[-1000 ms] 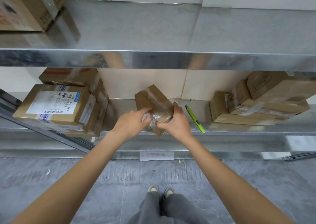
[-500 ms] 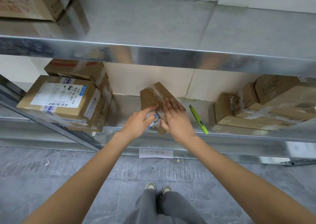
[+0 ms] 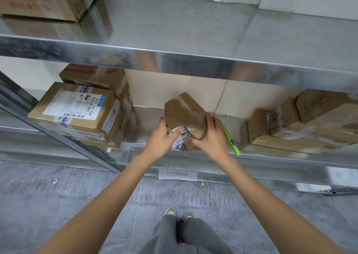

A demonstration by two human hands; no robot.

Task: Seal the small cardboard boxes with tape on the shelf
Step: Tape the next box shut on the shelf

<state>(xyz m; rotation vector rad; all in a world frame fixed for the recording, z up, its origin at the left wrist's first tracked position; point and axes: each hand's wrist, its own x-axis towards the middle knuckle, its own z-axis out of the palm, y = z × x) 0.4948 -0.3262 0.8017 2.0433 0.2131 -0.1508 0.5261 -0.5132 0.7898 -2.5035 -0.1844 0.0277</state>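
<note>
Standing at a shiny metal shelf [image 3: 271,157], a person works on a small brown cardboard box [image 3: 184,114] that sits tilted near the shelf's front edge, clear tape already running across its top. The left hand [image 3: 160,143] curls round a roll of clear tape with a white printed core [image 3: 179,140], held tight against the near-left corner of the box. The right hand [image 3: 211,139] lies on the box's right side, fingers fairly straight over the top edge and thumb low along the front; whether it grips or only presses, I cannot tell. Just right of that hand a lime-green utility knife [image 3: 230,139] lies on the shelf, pointing toward the front edge. Farther left stands a stack of brown cartons with a white shipping label [image 3: 75,106]; well to the right, a cluster of taped brown parcels [image 3: 310,122]. Below, grey trousers [image 3: 180,236] and pale shoes stand on grey concrete floor [image 3: 58,205].
</note>
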